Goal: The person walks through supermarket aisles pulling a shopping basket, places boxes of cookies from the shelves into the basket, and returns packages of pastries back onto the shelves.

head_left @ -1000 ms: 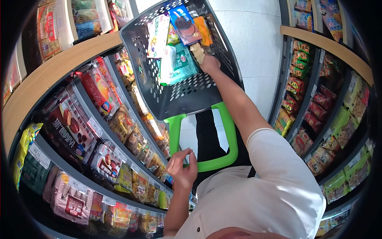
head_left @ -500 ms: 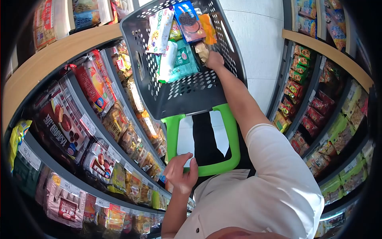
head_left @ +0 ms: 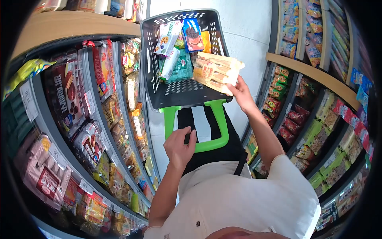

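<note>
My right hand (head_left: 242, 95) pinches the lower right corner of a pale yellow packet of sliced, bread-like snacks (head_left: 217, 72). The packet is held over the right side of a dark grey shopping basket (head_left: 167, 99). At the basket's near end, my left hand (head_left: 180, 147) is curled around the lower left corner of the green handle (head_left: 219, 119), its thumb and index finger showing. Inside the basket lie a blue cookie box (head_left: 193, 36), a white cookie pack (head_left: 168, 38), a teal package (head_left: 183, 65), a white-green pack (head_left: 170, 63) and an orange pack (head_left: 205, 42).
Snack shelves (head_left: 89, 99) line the left side, with dark biscuit packs (head_left: 65, 91) and price tags. Another shelf unit (head_left: 314, 115) with small bagged snacks stands on the right. Pale floor tiles (head_left: 244, 24) show beyond the basket.
My right hand has come up out of the basket and back toward me, bringing the snack packet into full view. The left hand stays at the handle. The view has shifted.
</note>
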The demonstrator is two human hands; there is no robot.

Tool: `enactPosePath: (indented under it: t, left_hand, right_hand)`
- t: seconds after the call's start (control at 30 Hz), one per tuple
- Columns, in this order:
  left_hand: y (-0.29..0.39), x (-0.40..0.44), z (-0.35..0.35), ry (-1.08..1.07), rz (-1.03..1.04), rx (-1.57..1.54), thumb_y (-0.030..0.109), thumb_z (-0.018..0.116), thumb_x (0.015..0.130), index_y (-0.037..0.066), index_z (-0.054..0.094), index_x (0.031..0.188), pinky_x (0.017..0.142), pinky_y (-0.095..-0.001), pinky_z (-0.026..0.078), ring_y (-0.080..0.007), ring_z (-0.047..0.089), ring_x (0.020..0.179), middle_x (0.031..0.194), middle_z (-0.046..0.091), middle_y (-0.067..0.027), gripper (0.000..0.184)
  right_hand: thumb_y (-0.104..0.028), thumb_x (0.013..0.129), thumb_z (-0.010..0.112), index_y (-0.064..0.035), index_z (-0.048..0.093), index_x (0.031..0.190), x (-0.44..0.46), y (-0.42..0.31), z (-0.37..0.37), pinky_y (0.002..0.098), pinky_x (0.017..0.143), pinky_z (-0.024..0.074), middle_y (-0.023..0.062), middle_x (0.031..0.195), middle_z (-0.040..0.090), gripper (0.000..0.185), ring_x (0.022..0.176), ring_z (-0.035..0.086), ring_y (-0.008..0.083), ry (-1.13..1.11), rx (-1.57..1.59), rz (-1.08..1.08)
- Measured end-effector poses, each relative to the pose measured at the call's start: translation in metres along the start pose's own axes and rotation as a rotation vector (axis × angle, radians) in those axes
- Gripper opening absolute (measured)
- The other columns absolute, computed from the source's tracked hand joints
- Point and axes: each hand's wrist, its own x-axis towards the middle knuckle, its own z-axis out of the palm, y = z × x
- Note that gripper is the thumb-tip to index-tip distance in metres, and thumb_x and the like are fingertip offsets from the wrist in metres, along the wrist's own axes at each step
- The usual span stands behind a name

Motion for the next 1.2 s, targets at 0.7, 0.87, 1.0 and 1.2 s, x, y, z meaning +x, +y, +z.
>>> enactPosePath:
  t: [0.7,0.87,1.0,1.2]
  left_hand:
    - [0.067,0.049,-0.074,0.014,-0.467,-1.598,0.029,0.057,0.1,0.011,0.044,0.138,0.098,-0.0381,0.051,-0.02,0.058,0.119,0.133,0.058,-0.0054,0.044]
    - [0.109,0.039,-0.118,0.052,-0.13,-1.366,0.02,0.061,0.097,0.004,0.043,0.138,0.105,-0.0387,0.046,-0.0202,0.056,0.123,0.132,0.058,-0.009,0.048]
    - [0.13,0.018,-0.14,0.126,0.099,-1.461,0.013,0.053,0.101,0.003,0.041,0.142,0.108,-0.0392,0.044,-0.0224,0.053,0.127,0.14,0.052,-0.0117,0.045]
    - [0.13,-0.007,-0.153,0.381,0.031,-1.562,0.017,0.053,0.102,0.003,0.04,0.143,0.109,-0.0412,0.043,-0.0227,0.053,0.128,0.141,0.052,-0.0118,0.045]
  right_hand:
    - [-0.008,0.093,0.064,-0.0059,0.037,0.145,-0.157,-0.151,0.056,0.0337,0.105,0.0434,0.0057,0.136,0.056,0.058,0.124,0.054,0.0169,-0.626,0.193,-0.209]
    - [-0.012,0.096,0.061,-0.002,0.043,0.139,-0.151,-0.186,0.059,0.0315,0.094,0.051,0.0085,0.131,0.059,0.049,0.119,0.058,0.016,-0.504,0.27,-0.1]
    - [-0.024,0.097,0.063,-0.0041,0.048,0.136,-0.18,-0.227,0.086,0.0233,0.066,0.0477,0.0045,0.123,0.064,0.047,0.099,0.063,0.0109,-0.638,0.14,-0.198]
    - [-0.025,0.094,0.067,-0.0045,0.044,0.139,-0.18,-0.231,0.095,0.0272,0.081,0.0528,0.0052,0.126,0.062,0.055,0.104,0.063,0.0124,-0.73,0.1,-0.31]
